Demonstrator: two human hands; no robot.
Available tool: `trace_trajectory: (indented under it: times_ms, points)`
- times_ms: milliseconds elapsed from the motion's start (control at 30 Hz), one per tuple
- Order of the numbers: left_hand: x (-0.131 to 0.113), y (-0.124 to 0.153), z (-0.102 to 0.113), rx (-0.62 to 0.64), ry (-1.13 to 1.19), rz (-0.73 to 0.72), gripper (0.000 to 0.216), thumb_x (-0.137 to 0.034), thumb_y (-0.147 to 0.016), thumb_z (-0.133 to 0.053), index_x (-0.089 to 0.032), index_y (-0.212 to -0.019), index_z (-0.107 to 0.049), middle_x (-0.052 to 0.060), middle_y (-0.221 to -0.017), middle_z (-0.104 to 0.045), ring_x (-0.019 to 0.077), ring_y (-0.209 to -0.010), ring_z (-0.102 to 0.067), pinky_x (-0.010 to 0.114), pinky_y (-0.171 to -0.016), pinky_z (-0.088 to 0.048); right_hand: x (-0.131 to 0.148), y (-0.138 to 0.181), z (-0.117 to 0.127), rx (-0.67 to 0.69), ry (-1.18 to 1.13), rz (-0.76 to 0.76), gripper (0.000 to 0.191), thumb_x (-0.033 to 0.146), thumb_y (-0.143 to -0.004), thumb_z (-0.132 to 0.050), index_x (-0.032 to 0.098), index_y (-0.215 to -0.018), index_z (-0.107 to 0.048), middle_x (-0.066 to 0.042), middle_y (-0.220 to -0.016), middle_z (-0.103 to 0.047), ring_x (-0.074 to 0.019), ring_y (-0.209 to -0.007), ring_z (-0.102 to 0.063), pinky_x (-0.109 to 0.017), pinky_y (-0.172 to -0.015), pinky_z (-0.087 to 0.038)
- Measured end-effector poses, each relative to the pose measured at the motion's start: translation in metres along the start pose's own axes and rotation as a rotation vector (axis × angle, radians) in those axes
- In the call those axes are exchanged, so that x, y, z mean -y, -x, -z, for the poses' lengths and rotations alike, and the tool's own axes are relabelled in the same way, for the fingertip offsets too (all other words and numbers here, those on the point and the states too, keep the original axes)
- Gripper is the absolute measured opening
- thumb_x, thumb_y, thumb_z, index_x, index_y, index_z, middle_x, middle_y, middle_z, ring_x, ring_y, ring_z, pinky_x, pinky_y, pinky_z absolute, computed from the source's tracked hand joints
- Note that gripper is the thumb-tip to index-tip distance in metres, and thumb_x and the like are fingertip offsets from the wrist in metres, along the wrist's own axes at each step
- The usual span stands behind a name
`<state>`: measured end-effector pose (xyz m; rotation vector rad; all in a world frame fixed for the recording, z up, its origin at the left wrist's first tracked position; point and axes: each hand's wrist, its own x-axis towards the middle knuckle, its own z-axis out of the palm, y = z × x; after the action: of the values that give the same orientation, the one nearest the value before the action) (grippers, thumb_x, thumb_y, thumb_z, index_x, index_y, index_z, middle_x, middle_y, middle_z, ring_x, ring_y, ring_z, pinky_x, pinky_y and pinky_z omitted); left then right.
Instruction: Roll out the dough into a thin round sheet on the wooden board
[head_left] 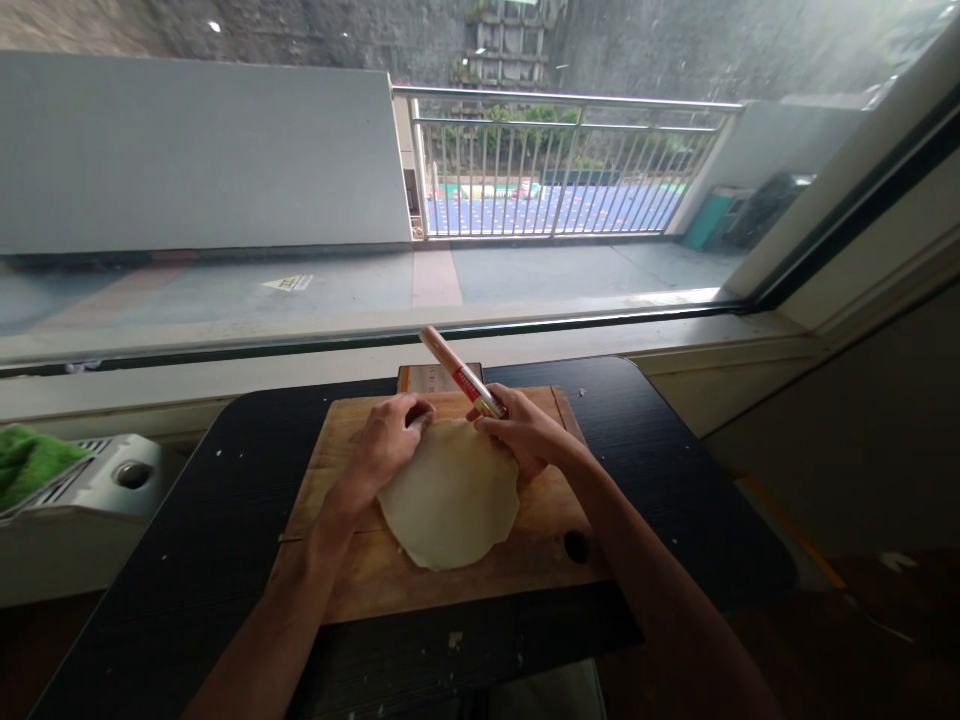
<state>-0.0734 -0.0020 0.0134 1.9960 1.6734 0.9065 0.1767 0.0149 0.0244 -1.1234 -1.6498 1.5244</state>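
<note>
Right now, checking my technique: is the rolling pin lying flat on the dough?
No, the right hand holds the rolling pin tilted, far end raised off the dough.

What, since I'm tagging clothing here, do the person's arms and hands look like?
Both arms are bare to the frame's edge, no sleeves in view. The left hand and right hand wear no gloves; no watch, ring or bracelet shows.
</note>
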Motion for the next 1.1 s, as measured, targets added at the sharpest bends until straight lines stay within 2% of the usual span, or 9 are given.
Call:
trace_trajectory:
  times_ms: [233, 333, 500, 700, 833, 967, 1100]
  points:
    - [0.001, -0.001, 0.002, 0.003, -0.030, -0.026, 0.013, -0.022, -0.098, -0.066, -0.023, -0.091, -0.077, 0.007, -0.099, -0.082, 0.0234, -0.091, -0.075, 0.035, -0.089, -0.058, 0.000, 0.002, -0.001, 0.003, 0.030, 0.020, 0.023, 0.023, -0.094, -0.079, 0.022, -0.111, -0.062, -0.003, -0.106, -0.078, -0.0085, -0.061, -0.063, -0.018, -0.047, -0.052]
    - [0.000, -0.001, 0.000, -0.005, -0.050, 0.017, 0.012, -0.022, -0.098, -0.067, -0.023, -0.094, -0.078, 0.007, -0.101, -0.081, 0.0235, -0.093, -0.076, 0.036, -0.091, -0.059, 0.001, 0.002, -0.002, -0.005, 0.039, 0.019, 0.021, 0.025, -0.095, -0.078, 0.022, -0.108, -0.062, -0.002, -0.102, -0.077, -0.0081, -0.060, -0.061, -0.017, -0.047, -0.051]
    - [-0.001, 0.000, -0.004, -0.028, -0.129, 0.096, 0.011, -0.025, -0.101, -0.067, -0.023, -0.099, -0.078, 0.008, -0.105, -0.079, 0.0250, -0.096, -0.076, 0.037, -0.090, -0.057, 0.002, 0.002, -0.002, 0.004, 0.030, 0.002, 0.023, 0.019, -0.094, -0.076, 0.022, -0.113, -0.063, -0.003, -0.107, -0.079, -0.0080, -0.061, -0.063, -0.017, -0.047, -0.053]
    - [-0.004, 0.001, -0.006, 0.016, -0.157, 0.143, 0.012, -0.032, -0.105, -0.067, -0.025, -0.106, -0.077, 0.007, -0.111, -0.080, 0.0250, -0.102, -0.077, 0.038, -0.096, -0.056, -0.001, -0.001, -0.001, 0.000, 0.038, 0.004, 0.024, 0.018, -0.094, -0.076, 0.022, -0.113, -0.062, -0.004, -0.108, -0.079, -0.0076, -0.059, -0.063, -0.017, -0.045, -0.052]
    - [-0.008, 0.004, -0.010, -0.009, -0.213, 0.148, 0.010, -0.034, -0.104, -0.071, -0.026, -0.109, -0.073, 0.008, -0.116, -0.079, 0.0284, -0.111, -0.075, 0.043, -0.106, -0.053, -0.002, -0.002, 0.000, 0.012, 0.040, 0.006, 0.024, 0.019, -0.093, -0.076, 0.022, -0.113, -0.062, -0.003, -0.105, -0.078, -0.0079, -0.060, -0.064, -0.017, -0.046, -0.052]
    - [-0.012, 0.007, -0.015, -0.023, -0.260, 0.133, 0.010, -0.033, -0.105, -0.066, -0.025, -0.108, -0.072, 0.010, -0.116, -0.080, 0.0313, -0.111, -0.074, 0.046, -0.104, -0.052, -0.003, -0.002, 0.001, 0.001, 0.034, 0.012, 0.023, 0.020, -0.092, -0.076, 0.022, -0.111, -0.062, -0.003, -0.105, -0.079, -0.0075, -0.059, -0.063, -0.017, -0.046, -0.052]
    - [-0.007, 0.005, -0.015, -0.022, -0.202, 0.112, 0.009, -0.026, -0.104, -0.063, -0.026, -0.106, -0.072, 0.010, -0.117, -0.082, 0.0298, -0.112, -0.076, 0.043, -0.101, -0.054, -0.004, -0.002, 0.001, 0.003, 0.024, -0.011, 0.028, 0.025, -0.091, -0.080, 0.023, -0.112, -0.062, -0.002, -0.103, -0.078, -0.0088, -0.059, -0.063, -0.018, -0.045, -0.052]
